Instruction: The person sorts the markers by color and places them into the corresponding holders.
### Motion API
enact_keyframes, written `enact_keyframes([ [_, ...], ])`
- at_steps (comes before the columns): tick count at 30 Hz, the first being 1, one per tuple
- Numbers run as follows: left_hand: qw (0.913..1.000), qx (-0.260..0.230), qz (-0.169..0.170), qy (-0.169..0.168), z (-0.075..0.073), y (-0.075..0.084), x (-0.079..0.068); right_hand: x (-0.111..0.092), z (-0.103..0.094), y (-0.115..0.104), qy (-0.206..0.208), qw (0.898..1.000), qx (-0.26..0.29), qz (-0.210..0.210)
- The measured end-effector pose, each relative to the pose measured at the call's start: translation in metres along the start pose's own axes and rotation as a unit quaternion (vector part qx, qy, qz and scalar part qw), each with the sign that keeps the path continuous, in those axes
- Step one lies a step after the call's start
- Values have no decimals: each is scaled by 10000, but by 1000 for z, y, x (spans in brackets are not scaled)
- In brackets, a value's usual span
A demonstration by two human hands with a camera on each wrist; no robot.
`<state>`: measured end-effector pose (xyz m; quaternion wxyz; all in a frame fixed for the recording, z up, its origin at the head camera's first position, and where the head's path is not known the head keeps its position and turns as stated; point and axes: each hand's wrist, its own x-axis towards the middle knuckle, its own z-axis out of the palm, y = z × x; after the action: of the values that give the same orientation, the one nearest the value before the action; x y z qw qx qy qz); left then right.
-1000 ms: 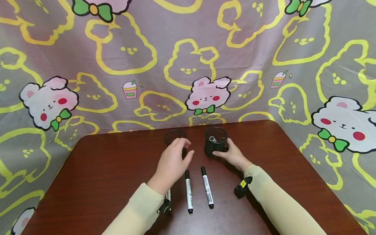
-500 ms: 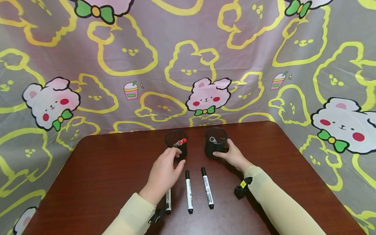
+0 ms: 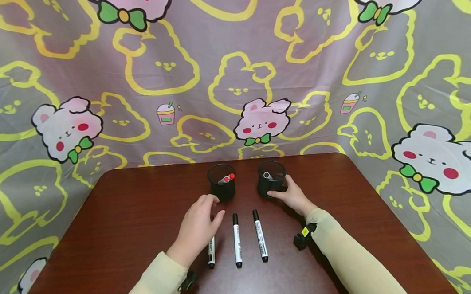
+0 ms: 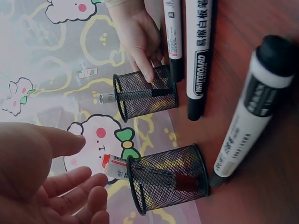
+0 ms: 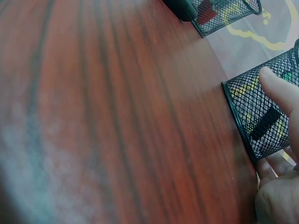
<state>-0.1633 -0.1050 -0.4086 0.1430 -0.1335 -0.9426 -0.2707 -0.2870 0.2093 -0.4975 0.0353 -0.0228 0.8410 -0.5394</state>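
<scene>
The fingers of the left hand [image 3: 196, 231] are loosely spread and hold nothing; those of the right hand [image 3: 297, 198] curl round the right mesh cup [image 3: 264, 188], thumb on its near side. A marker with a grey end [image 3: 267, 176] leans inside that cup. Just beyond the left fingertips stands the left mesh cup [image 3: 222, 193], holding two red-ended markers [image 3: 226, 180]. Below the left fingers lies a black-capped marker [image 3: 211, 252], partly hidden by the thumb; to their right, two more [image 3: 237, 242] lie on the bench [image 3: 124, 232].
</scene>
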Motion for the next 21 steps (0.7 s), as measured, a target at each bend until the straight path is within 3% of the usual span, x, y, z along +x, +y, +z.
enact_keyframes([
  [9,9993,264,-188,-163,0,-5,-13,1,-1,3,-24,10000,13,6],
  [21,9944,556,-475,-759,5,-10,-25,1,1,1,9,10000,31,-22],
])
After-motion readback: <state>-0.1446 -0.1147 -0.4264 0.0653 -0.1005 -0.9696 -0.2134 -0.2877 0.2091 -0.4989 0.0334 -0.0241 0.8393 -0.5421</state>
